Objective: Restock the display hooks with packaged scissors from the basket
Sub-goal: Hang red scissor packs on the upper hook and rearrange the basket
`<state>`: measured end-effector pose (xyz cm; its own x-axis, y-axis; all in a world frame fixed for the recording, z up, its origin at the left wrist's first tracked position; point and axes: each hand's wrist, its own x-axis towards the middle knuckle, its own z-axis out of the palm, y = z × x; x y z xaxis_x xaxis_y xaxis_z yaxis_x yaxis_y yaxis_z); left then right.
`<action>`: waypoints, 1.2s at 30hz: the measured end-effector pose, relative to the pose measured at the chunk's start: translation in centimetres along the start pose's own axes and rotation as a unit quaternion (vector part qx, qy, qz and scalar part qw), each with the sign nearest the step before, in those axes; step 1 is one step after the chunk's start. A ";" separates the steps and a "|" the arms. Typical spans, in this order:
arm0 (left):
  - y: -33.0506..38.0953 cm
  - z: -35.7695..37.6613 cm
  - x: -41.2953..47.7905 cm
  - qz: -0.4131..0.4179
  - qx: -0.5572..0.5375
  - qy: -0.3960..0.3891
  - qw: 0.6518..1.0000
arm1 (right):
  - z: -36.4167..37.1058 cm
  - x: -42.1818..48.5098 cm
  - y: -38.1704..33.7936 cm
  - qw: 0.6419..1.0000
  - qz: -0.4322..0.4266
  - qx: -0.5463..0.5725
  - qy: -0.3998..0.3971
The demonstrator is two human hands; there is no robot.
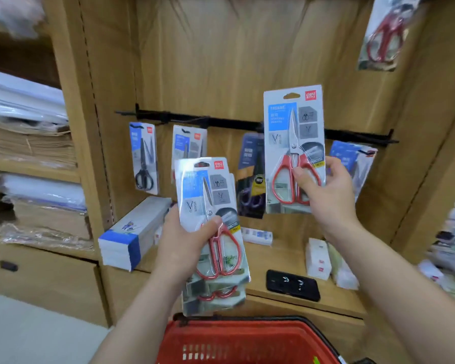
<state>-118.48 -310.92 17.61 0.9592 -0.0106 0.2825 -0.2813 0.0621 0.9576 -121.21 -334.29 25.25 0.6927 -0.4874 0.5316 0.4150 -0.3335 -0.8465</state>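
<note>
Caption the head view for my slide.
Right hand holds a red-handled scissors pack before the hook rail; left hand grips more packs above the red basket.

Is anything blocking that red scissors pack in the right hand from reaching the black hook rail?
Nothing visible does. The right hand holds the red scissors pack just in front of the rail. A dark pack and a blue pack hang either side; what is behind it is hidden.

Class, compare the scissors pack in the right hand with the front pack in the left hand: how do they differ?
The right pack is held alone, raised before the rail; the left pack has another pack behind it and sits lower, above the basket. The right pack is near upright; the left pack tilts. Both show red-handled scissors on matching cards.
</note>
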 end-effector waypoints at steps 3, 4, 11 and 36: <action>4.1 3.9 0.6 0.018 -0.016 -0.031 0.999 | -4.7 2.0 -2.6 0.999 -0.007 -0.016 0.031; 5.4 5.1 0.9 0.024 -0.023 -0.041 0.999 | -6.1 2.7 -3.4 0.999 -0.013 -0.019 0.044; 13.2 11.5 2.9 0.053 -0.049 -0.076 0.995 | -13.3 8.9 -8.9 0.991 -0.031 0.039 0.125; 20.7 15.9 10.5 0.132 -0.048 -0.110 0.984 | -12.1 25.8 -14.7 0.995 -0.039 -0.012 0.093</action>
<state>-114.71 -325.62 41.30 0.8211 -0.1959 0.5361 -0.5059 0.1853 0.8425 -116.58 -351.74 51.77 0.5375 -0.5992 0.5933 0.4476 -0.3935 -0.8030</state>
